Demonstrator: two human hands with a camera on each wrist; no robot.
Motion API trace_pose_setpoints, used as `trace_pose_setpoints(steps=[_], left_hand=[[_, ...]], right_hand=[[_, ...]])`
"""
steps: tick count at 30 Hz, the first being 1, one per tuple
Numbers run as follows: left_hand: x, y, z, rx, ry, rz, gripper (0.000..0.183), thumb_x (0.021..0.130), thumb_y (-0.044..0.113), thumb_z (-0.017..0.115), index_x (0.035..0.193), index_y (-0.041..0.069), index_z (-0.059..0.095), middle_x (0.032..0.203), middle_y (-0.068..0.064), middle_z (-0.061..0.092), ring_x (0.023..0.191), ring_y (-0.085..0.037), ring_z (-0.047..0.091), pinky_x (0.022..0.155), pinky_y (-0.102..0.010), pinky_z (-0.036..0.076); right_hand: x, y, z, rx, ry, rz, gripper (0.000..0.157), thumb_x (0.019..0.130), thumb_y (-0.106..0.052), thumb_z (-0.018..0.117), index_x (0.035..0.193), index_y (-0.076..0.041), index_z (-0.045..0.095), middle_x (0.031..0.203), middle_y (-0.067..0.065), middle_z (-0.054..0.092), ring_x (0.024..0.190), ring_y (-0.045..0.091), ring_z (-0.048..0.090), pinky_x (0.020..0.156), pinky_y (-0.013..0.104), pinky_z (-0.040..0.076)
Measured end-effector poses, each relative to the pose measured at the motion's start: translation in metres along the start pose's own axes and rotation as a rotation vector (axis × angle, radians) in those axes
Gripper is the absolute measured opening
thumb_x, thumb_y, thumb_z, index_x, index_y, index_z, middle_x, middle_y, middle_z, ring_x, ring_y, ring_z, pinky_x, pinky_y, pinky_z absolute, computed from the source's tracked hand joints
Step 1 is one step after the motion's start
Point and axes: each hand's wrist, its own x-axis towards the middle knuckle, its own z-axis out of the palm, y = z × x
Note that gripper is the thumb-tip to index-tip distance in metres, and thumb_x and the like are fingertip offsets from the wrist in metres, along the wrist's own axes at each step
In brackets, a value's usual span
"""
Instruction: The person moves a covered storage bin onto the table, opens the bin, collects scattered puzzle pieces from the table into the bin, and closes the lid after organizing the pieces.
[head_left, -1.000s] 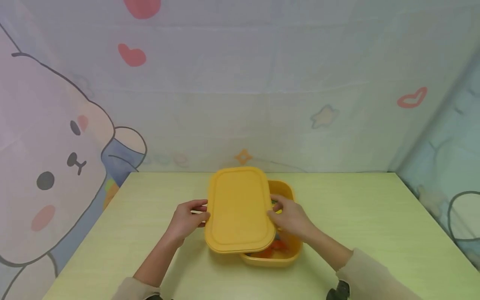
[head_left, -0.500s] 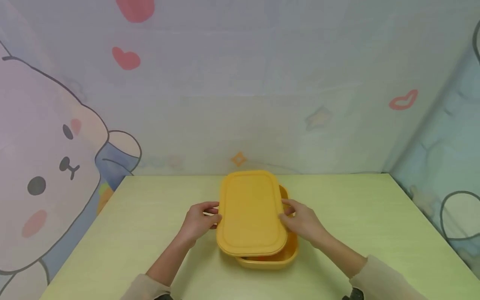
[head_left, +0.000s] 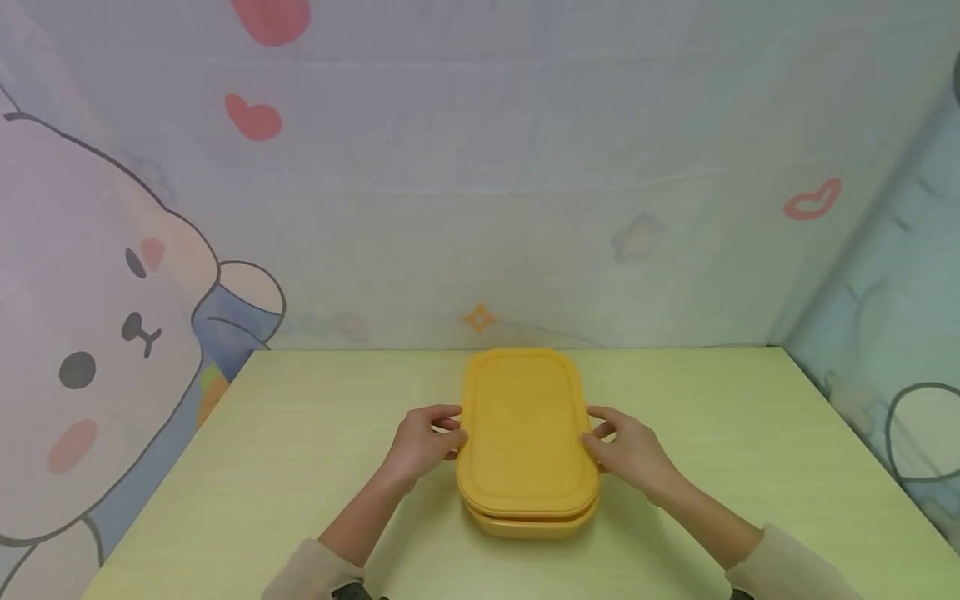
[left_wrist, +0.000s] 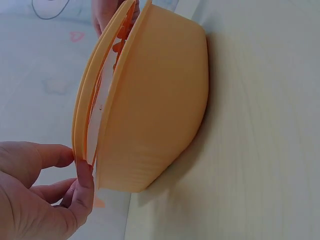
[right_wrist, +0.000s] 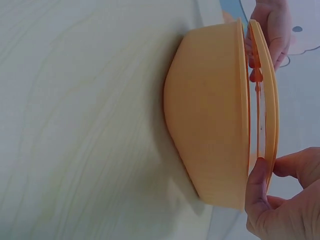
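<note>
Both hands hold a yellow plastic lid (head_left: 525, 425) by its long sides, just above a yellow box (head_left: 532, 528) on the table. My left hand (head_left: 426, 442) pinches the left edge between thumb and fingers; my right hand (head_left: 626, 446) pinches the right edge the same way. The lid lines up over the box, and both wrist views show a narrow gap between the lid and the box wall (left_wrist: 155, 90). From the head view the lid hides the inside of the box.
The pale yellow-green table (head_left: 337, 433) extends to both sides of the box. Behind it hangs a backdrop cloth (head_left: 450, 208) printed with hearts and a cartoon animal.
Held in both hands, the lid has moved right and slightly down in the head view. It now covers the box opening, where colourful contents showed on the right a second ago.
</note>
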Motion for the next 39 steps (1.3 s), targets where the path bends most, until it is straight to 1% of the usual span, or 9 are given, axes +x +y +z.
trace_pose_setpoints(steps=[3, 6, 14, 23, 33, 39], left_hand=[[0.0, -0.002, 0.001, 0.001, -0.005, -0.002, 0.042, 0.078, 0.0, 0.061, 0.12, -0.004, 0.058, 0.094, -0.015, 0.059, 0.069, -0.014, 0.061, 0.063, -0.029, 0.057], [0.0, -0.004, 0.001, 0.0, -0.011, 0.002, 0.043, 0.078, 0.0, 0.061, 0.12, -0.005, 0.057, 0.094, -0.015, 0.059, 0.069, -0.014, 0.061, 0.063, -0.029, 0.057], [0.001, -0.006, 0.003, 0.002, -0.017, 0.005, 0.042, 0.078, 0.001, 0.061, 0.119, -0.004, 0.058, 0.094, -0.015, 0.059, 0.068, -0.014, 0.061, 0.063, -0.029, 0.057], [0.001, -0.009, 0.005, 0.006, -0.018, -0.005, 0.043, 0.078, 0.001, 0.062, 0.12, -0.003, 0.058, 0.095, -0.015, 0.06, 0.069, -0.014, 0.061, 0.062, -0.028, 0.056], [0.001, -0.014, 0.005, 0.013, -0.038, -0.008, 0.043, 0.077, 0.001, 0.061, 0.12, -0.004, 0.057, 0.093, -0.014, 0.06, 0.065, -0.014, 0.062, 0.062, -0.029, 0.057], [-0.001, -0.015, 0.005, 0.028, -0.045, 0.003, 0.045, 0.078, 0.001, 0.061, 0.122, -0.004, 0.056, 0.092, -0.014, 0.06, 0.063, -0.013, 0.062, 0.061, -0.028, 0.056]], right_hand=[[-0.001, 0.002, 0.001, 0.001, 0.0, -0.007, 0.049, 0.085, -0.012, 0.058, 0.131, 0.002, 0.047, 0.095, 0.014, 0.06, 0.061, 0.013, 0.062, 0.058, 0.028, 0.056], [-0.001, 0.005, 0.003, 0.005, 0.007, 0.006, 0.049, 0.085, -0.012, 0.058, 0.13, 0.001, 0.047, 0.095, 0.013, 0.06, 0.061, 0.012, 0.062, 0.057, 0.026, 0.055], [-0.001, 0.009, 0.003, 0.007, 0.002, 0.005, 0.049, 0.085, -0.012, 0.057, 0.13, 0.002, 0.047, 0.094, 0.012, 0.059, 0.062, 0.012, 0.061, 0.059, 0.029, 0.056], [-0.001, 0.014, 0.005, -0.017, -0.005, 0.013, 0.048, 0.086, -0.013, 0.057, 0.131, 0.002, 0.047, 0.092, 0.01, 0.059, 0.062, 0.012, 0.06, 0.058, 0.028, 0.056], [-0.003, 0.012, 0.006, -0.021, -0.01, 0.018, 0.048, 0.085, -0.012, 0.057, 0.13, 0.004, 0.047, 0.091, 0.01, 0.058, 0.06, 0.012, 0.058, 0.059, 0.03, 0.056], [-0.005, 0.012, 0.006, -0.044, -0.01, 0.007, 0.048, 0.085, -0.011, 0.057, 0.13, 0.004, 0.046, 0.091, 0.01, 0.058, 0.059, 0.012, 0.057, 0.055, 0.025, 0.055]])
